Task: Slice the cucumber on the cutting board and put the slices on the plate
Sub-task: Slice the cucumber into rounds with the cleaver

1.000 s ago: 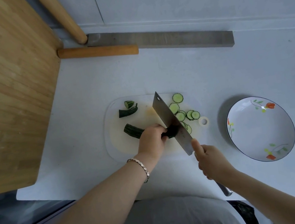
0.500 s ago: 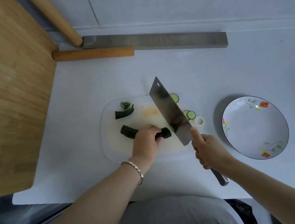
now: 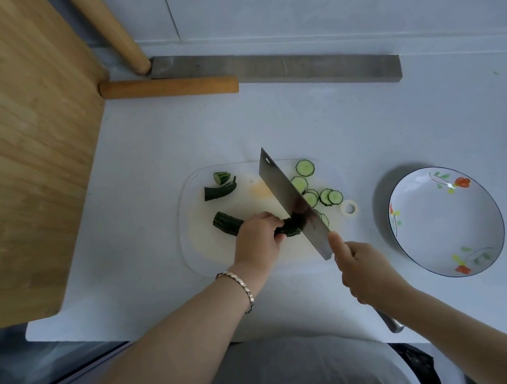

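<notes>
The left hand (image 3: 256,235) is clenched over a dark green cucumber (image 3: 227,224) lying on a translucent white plastic cutting board (image 3: 202,254), which sits on the pale white table (image 3: 350,123). One end of the cucumber sticks out beyond the hand on its outer side; the short cut end shows at the fingertips (image 3: 277,222), touching the blade. A metal link bracelet (image 3: 241,286) circles the left wrist.

The right hand (image 3: 365,265) is closed around the handle of a broad steel cleaver (image 3: 292,202), its index finger stretched along the blade's back edge. The blade stands on edge across the board, right against the left hand's fingertips.

On the far side of the blade from the left hand lie thin round cucumber slices (image 3: 317,194), some overlapping, all on the board. Ahead of the left hand, near the board's far edge, rest two dark green cucumber offcuts (image 3: 220,187).

Out beyond the right hand, well apart from the board, sits a round white ceramic plate (image 3: 491,223) with painted red and yellow flowers and a dark rim line, holding no slices.
</notes>
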### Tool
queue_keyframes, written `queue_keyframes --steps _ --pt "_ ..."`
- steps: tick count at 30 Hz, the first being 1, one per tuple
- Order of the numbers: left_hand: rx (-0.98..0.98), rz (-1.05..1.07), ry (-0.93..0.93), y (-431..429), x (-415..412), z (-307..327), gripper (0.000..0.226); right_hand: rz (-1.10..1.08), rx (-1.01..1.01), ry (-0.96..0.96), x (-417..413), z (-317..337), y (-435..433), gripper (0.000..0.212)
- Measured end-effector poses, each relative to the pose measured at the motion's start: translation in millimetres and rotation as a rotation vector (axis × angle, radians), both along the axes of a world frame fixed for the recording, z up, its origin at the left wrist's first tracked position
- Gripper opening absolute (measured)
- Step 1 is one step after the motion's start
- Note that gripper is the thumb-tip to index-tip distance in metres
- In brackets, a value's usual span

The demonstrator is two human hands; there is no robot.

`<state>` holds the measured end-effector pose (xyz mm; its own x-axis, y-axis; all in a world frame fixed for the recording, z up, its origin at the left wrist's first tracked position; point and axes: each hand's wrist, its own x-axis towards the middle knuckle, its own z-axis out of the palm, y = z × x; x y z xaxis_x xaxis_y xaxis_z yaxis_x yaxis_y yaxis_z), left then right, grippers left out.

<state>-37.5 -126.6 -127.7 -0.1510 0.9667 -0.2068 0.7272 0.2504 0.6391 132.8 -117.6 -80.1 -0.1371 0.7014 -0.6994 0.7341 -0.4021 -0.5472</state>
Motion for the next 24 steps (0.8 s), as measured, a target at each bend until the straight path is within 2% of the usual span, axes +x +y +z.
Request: queue_keyframes --steps 10,16,24 --pt "-0.011 0.042 -0.022 0.1 2.4 -0.3 0.017 -0.075 0.014 0.045 -15.3 -24.4 3.5 0.046" --pt "-0.025 0.068 -0.064 -0.2 11.2 -1.1 0.018 -0.193 -0.089 0.150 -2.3 -5.1 14.6 0.046" --pt "-0.021 0.036 -0.044 0.1 11.3 -0.2 0.021 -0.041 -0.019 0.108 3.5 11.6 14.7 0.046"
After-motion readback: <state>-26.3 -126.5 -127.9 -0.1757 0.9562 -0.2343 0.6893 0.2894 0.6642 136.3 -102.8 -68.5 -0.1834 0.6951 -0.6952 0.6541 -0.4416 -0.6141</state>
